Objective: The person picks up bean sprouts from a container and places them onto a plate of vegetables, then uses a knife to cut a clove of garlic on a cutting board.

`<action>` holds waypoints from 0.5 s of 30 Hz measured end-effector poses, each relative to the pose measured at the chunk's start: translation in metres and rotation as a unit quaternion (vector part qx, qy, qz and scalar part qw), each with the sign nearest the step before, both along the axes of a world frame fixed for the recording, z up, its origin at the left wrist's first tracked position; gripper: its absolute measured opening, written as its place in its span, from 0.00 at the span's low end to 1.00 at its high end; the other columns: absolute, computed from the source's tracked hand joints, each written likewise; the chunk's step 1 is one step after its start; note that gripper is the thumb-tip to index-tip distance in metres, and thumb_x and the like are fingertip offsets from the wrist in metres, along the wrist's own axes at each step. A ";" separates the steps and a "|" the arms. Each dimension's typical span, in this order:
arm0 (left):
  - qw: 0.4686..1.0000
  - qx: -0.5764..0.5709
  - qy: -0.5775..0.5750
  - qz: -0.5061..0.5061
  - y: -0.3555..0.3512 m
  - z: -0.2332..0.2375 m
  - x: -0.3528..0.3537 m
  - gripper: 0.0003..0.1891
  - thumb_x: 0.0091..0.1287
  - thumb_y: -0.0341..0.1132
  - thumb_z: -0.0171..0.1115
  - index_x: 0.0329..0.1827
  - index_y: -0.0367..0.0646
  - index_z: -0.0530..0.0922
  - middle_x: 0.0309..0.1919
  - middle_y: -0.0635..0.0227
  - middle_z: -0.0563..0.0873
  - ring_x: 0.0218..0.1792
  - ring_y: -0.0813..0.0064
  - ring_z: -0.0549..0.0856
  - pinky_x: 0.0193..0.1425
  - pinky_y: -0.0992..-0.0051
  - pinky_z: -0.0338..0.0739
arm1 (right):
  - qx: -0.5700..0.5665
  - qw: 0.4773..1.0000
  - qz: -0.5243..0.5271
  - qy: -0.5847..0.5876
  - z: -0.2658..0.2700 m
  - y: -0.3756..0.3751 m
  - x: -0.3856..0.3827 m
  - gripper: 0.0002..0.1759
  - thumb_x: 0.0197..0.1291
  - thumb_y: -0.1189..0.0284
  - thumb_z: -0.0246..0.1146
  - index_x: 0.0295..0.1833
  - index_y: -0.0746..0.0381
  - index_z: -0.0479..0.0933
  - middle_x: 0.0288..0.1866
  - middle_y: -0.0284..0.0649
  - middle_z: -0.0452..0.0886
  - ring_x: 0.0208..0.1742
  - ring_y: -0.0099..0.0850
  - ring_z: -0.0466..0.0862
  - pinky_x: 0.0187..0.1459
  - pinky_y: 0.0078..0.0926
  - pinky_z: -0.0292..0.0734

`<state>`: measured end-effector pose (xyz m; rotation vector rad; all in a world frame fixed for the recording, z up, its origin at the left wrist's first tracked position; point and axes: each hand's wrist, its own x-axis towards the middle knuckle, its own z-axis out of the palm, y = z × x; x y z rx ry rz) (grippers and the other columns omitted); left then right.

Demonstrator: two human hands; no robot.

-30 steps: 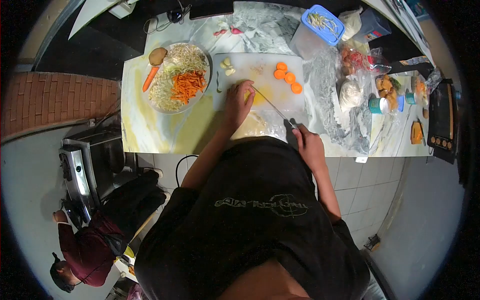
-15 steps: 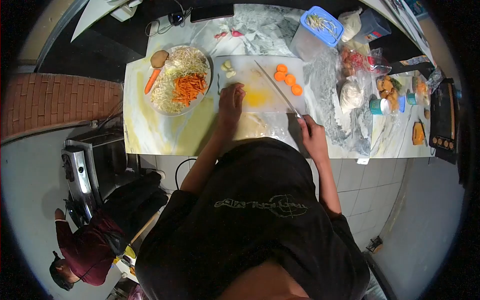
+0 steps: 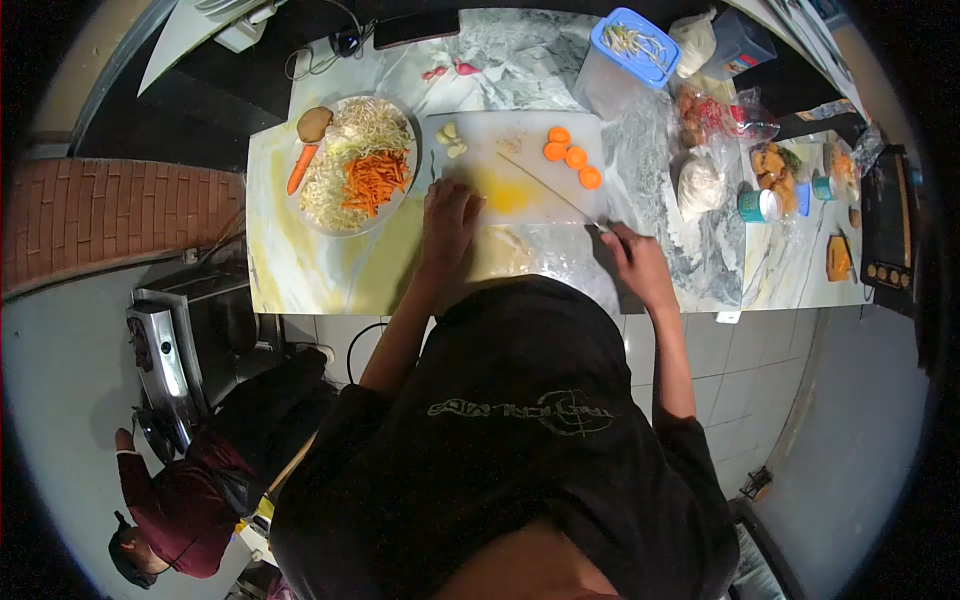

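Note:
My right hand (image 3: 642, 264) is closed round the handle of a long kitchen knife (image 3: 552, 190). Its blade lies slantwise across the white cutting board (image 3: 560, 212), tip towards the far side. At the board's left edge, my left hand (image 3: 452, 220) has its fingers curled in; what they hold, if anything, is hidden. Beyond that hand are peeled garlic cloves (image 3: 452, 143). Carrot slices (image 3: 576, 157) lie on the right part of the board. Small chopped bits (image 3: 515, 145) sit near the knife tip, and a yellow stain marks the board's middle.
Left of the board stands a plate (image 3: 333, 228) of bean sprouts, shredded carrot, a carrot piece and a brown round vegetable. Shallots (image 3: 466, 68) lie behind. To the right are a blue-lidded container (image 3: 612, 85) and bagged food (image 3: 702, 188). Another person (image 3: 190, 500) is at the stove.
The knife has swung lower, its tip moving nearer and left, and my right hand has shifted slightly right. My left hand has drawn a little left and nearer me.

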<state>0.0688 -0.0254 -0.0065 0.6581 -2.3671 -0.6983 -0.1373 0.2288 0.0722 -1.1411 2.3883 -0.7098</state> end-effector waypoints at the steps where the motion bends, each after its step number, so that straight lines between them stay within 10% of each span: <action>1: 1.000 0.010 -0.016 -0.006 -0.001 0.002 0.002 0.07 0.66 0.30 0.69 0.44 0.40 0.82 0.45 0.58 0.81 0.51 0.49 0.78 0.58 0.52 0.73 | -0.009 1.000 0.016 0.022 -0.001 -0.007 -0.002 0.16 0.74 0.60 0.63 0.47 0.64 0.83 0.28 0.59 0.82 0.33 0.60 0.84 0.36 0.50 0.78; 8: 0.997 0.076 -0.008 0.012 -0.007 0.008 0.008 0.06 0.69 0.31 0.67 0.43 0.37 0.82 0.42 0.55 0.84 0.47 0.49 0.82 0.53 0.54 0.77 | -0.027 0.999 -0.008 -0.019 0.025 -0.025 0.000 0.15 0.74 0.61 0.63 0.49 0.64 0.83 0.27 0.58 0.82 0.33 0.60 0.83 0.36 0.49 0.77; 15: 0.992 0.079 0.071 -0.066 -0.051 0.085 -0.062 0.07 0.73 0.31 0.62 0.46 0.36 0.82 0.43 0.55 0.87 0.47 0.51 0.85 0.53 0.59 0.80 | -0.126 0.984 -0.128 -0.019 0.020 0.011 0.003 0.16 0.77 0.63 0.61 0.53 0.66 0.83 0.18 0.37 0.65 0.21 0.20 0.63 0.25 0.26 0.61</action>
